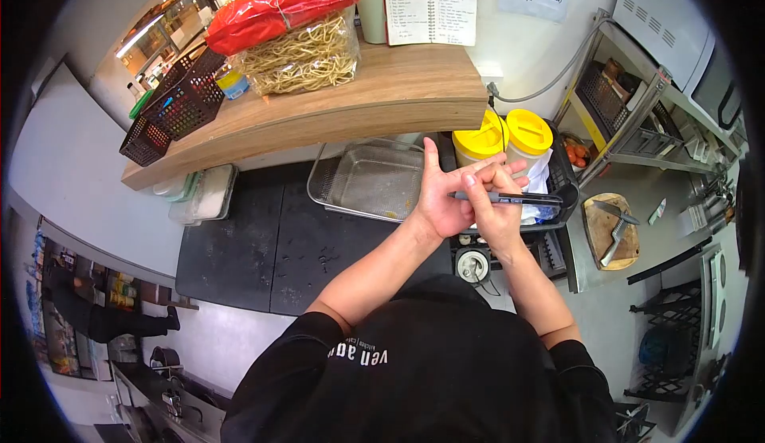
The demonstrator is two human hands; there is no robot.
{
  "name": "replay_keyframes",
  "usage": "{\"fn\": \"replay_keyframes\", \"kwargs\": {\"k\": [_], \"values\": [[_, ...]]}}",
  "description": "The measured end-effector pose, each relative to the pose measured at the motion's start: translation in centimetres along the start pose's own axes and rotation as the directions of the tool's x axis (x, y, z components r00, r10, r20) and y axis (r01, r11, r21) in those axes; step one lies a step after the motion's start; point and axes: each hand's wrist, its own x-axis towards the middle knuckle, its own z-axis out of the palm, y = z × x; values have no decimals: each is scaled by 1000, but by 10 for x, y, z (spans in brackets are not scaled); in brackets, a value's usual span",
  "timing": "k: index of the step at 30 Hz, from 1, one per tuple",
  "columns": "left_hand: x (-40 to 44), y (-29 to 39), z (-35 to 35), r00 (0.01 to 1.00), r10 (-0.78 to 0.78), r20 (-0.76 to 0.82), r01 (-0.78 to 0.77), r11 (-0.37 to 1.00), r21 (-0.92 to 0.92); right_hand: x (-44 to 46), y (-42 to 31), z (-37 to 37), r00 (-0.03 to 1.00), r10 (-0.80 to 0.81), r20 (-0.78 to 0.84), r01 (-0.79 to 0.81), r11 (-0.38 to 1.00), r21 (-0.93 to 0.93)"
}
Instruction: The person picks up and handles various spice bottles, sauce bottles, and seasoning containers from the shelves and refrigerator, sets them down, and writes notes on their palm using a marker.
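Note:
My left hand (441, 197) is open with the palm turned up, its thumb raised and its fingers stretched out to the right. Lying partly across that palm, my right hand (500, 221) is closed around a black and grey pen (530, 198). The pen lies nearly level, its grey end at the left palm; I cannot tell whether it touches the skin. Just behind my hands are tubs with yellow lids (529, 131) in a black crate (569, 178). A wire-mesh basket (374, 178) sits to their left on the black counter (231, 244).
A wooden shelf (398, 92) above the counter bears noodles (295, 64), a red bag (287, 1) and an open notebook (431, 17). Knives (614, 240) rest on a cutting board (599, 218) at the right. Another person (100, 311) stands far left.

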Motion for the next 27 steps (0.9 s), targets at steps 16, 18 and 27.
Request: {"fn": "replay_keyframes", "kwargs": {"k": [16,18,27], "values": [[3,1,-2,1000,-7,16,8,999,-44,1,0,9,998,-53,15,54,994,-97],[4,2,-4,1000,4,11,-4,999,-43,1,1,10,998,-59,17,60,993,-105],[4,5,-6,1000,2,25,-1,999,-49,4,4,13,997,-73,20,75,989,-128]]}}
